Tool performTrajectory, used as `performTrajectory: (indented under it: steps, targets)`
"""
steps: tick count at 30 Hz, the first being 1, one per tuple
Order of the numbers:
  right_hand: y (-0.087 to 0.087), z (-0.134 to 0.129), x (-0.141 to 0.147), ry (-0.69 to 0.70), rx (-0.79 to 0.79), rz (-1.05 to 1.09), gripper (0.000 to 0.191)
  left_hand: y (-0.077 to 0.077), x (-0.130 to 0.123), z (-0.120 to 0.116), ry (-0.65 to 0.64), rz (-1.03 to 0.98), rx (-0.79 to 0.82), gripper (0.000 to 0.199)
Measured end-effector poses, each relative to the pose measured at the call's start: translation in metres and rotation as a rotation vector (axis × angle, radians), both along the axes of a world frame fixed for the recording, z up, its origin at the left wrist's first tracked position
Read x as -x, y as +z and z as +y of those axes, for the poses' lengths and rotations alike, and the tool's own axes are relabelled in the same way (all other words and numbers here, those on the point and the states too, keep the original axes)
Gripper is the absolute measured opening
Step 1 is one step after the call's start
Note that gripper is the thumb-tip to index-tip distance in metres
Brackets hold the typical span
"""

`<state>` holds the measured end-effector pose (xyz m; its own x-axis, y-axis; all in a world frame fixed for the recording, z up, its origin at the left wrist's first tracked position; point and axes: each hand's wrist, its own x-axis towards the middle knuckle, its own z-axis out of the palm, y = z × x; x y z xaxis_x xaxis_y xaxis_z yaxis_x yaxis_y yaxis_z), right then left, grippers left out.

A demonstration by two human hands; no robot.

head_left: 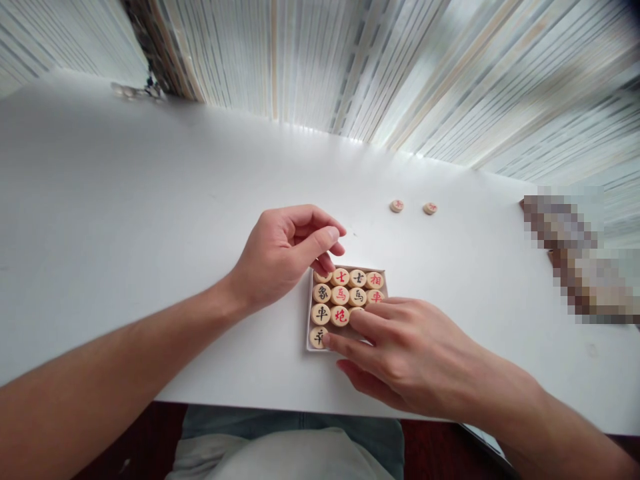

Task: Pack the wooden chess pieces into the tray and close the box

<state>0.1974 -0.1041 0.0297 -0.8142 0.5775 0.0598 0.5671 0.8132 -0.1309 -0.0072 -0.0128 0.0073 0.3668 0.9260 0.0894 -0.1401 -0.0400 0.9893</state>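
Observation:
A shallow open box [309, 319] holds several round wooden pieces marked with red or black characters, laid in rows. Over its lower right part is my right hand [395, 347], fingers spread, one fingertip touching the black-marked piece [317, 337] in the lower left corner. That hand hides part of the box's right side. My left hand [290, 250] hovers at the box's upper left corner, its fingers curled and the thumb apart from the lower fingers, with nothing visible in it. Two red-marked pieces, one [397, 206] left of the other [430, 209], lie beyond the box.
The white table [125, 233] meets a striped curtain [310, 60] at its far edge. Small objects [135, 90] lie at the far left by the curtain. Blurred-out brown items [575, 267] stand at the right.

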Motion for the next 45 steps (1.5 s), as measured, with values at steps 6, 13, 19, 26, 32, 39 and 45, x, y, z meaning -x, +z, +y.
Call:
performTrajectory:
  steps: [6, 13, 19, 26, 32, 39, 45]
  targets:
    - [0.001, 0.003, 0.0, 0.003, 0.005, 0.0, 0.019, 0.003, 0.001, -0.001, 0.009, -0.001, -0.003, 0.009]
    - [0.003, 0.003, -0.002, 0.012, 0.024, -0.003, 0.02, 0.003, 0.0, -0.001, 0.01, -0.001, -0.009, 0.008]
    - [0.004, 0.01, -0.008, 0.043, -0.051, 0.257, 0.019, 0.006, 0.002, 0.0, 0.035, 0.014, -0.029, 0.01]
    - [-0.023, 0.052, -0.035, -0.232, -0.236, 0.661, 0.017, 0.008, 0.018, 0.021, 0.221, 0.19, -0.202, 0.012]
    - [-0.054, 0.087, -0.062, -0.68, -0.025, 0.902, 0.028, -0.002, 0.033, 0.044, 0.295, 0.634, -0.386, 0.011]
    - [-0.055, 0.087, -0.056, -0.681, 0.078, 0.871, 0.03, -0.006, 0.033, 0.041, 0.175, 0.834, -0.554, 0.016]
    - [-0.051, 0.087, -0.055, -0.675, 0.071, 0.84, 0.031, -0.005, 0.034, 0.042, 0.181, 0.868, -0.574, 0.017]
